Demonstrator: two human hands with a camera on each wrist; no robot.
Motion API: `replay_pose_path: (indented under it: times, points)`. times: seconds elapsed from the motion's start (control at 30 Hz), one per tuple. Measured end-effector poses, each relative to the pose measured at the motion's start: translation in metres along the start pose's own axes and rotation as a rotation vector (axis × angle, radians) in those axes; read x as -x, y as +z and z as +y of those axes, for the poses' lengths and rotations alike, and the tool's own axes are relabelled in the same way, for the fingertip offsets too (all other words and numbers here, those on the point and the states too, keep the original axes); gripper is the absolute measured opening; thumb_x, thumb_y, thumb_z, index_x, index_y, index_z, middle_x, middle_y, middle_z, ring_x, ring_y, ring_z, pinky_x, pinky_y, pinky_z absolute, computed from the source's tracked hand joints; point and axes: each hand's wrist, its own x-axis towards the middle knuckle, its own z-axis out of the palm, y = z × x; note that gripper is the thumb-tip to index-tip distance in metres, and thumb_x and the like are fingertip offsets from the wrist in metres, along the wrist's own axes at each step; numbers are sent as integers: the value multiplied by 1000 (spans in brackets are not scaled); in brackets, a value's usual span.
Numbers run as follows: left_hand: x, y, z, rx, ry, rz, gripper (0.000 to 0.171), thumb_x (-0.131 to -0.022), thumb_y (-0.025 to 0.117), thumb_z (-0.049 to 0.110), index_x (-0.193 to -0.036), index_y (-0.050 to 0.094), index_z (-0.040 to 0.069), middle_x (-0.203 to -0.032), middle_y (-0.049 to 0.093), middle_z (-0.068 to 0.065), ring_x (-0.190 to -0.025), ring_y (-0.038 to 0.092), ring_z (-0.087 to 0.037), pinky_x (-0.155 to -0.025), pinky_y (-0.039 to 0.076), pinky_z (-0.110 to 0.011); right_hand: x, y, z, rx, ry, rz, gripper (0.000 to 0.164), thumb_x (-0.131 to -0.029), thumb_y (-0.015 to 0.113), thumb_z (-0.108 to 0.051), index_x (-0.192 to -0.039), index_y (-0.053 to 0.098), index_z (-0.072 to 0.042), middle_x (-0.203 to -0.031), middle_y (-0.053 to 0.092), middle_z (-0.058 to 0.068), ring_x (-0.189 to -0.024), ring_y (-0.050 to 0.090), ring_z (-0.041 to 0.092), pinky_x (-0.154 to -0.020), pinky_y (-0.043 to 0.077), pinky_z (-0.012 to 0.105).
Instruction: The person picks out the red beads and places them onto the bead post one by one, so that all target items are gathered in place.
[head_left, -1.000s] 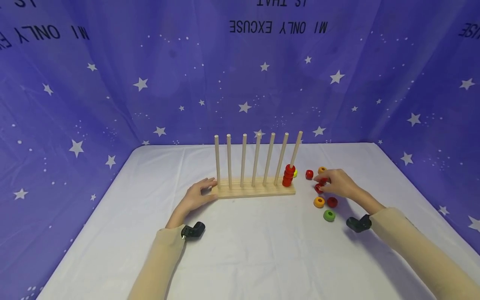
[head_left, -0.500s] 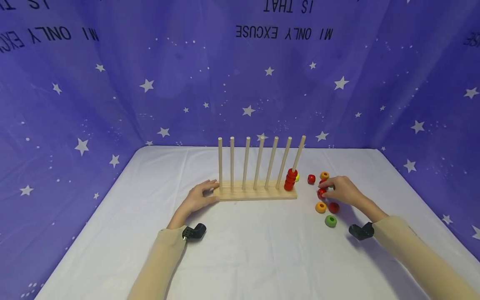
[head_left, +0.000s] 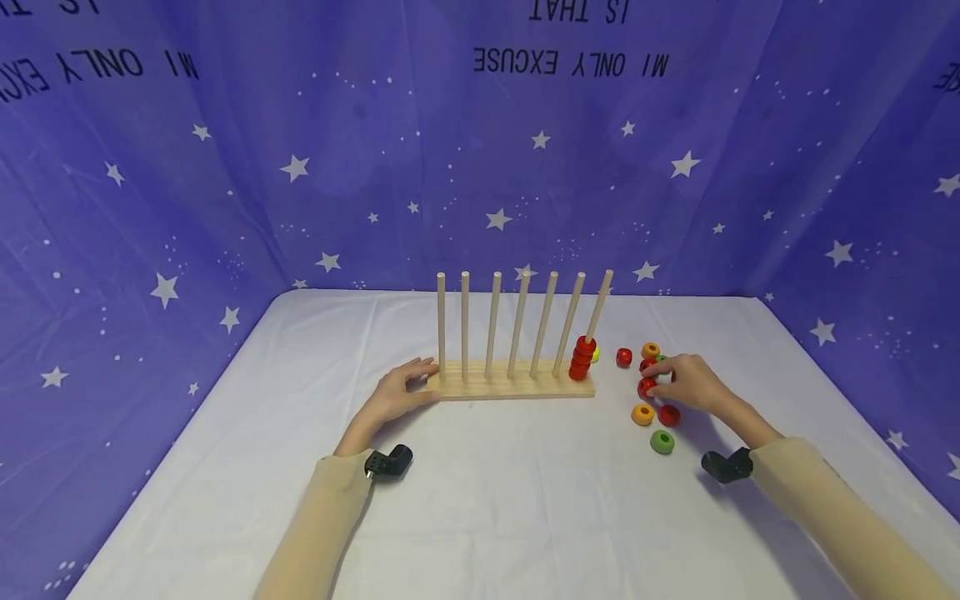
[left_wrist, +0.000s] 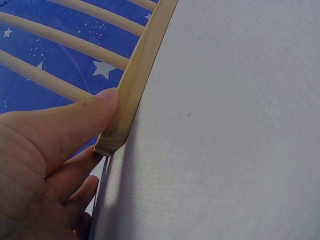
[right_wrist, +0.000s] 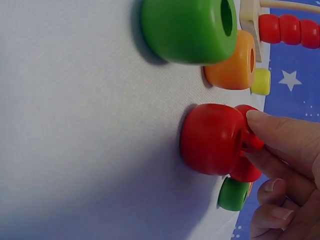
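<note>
A wooden peg stand (head_left: 517, 387) with a row of upright pegs stands on the white table. Several red beads (head_left: 581, 358) are stacked on its rightmost peg. My left hand (head_left: 395, 394) grips the stand's left end, thumb (left_wrist: 107, 102) on the front edge and fingers behind. Over the loose beads at the right, my right hand (head_left: 692, 383) pinches a red bead (head_left: 647, 387) between thumb and forefinger. In the right wrist view, another red bead (right_wrist: 210, 140) stands in front and partly hides the pinched one.
Around the right hand lie an orange bead (head_left: 642, 414), a dark red bead (head_left: 669, 415), a green bead (head_left: 662, 442) and a farther orange bead (head_left: 650, 351). A red bead (head_left: 624, 357) and a yellow bead (head_left: 596, 354) lie nearer the stand. A starry purple curtain (head_left: 420, 167) surrounds the table.
The head view has shifted slightly. My right hand stays among the beads, drawn very slightly to the right. The left hand keeps its hold on the stand.
</note>
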Motion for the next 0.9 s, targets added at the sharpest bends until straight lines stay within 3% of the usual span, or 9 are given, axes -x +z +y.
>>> replay_pose_path:
  times: [0.9]
  points:
    - [0, -1, 1, -21, 2, 6, 53, -81, 71, 19, -129, 55, 3, -145, 44, -16, -140, 29, -40, -115, 21, -58, 6, 2, -1, 4, 48, -60, 31, -80, 71, -15, -105, 68, 2, -96, 67, 17, -65, 44, 14, -51, 36, 20]
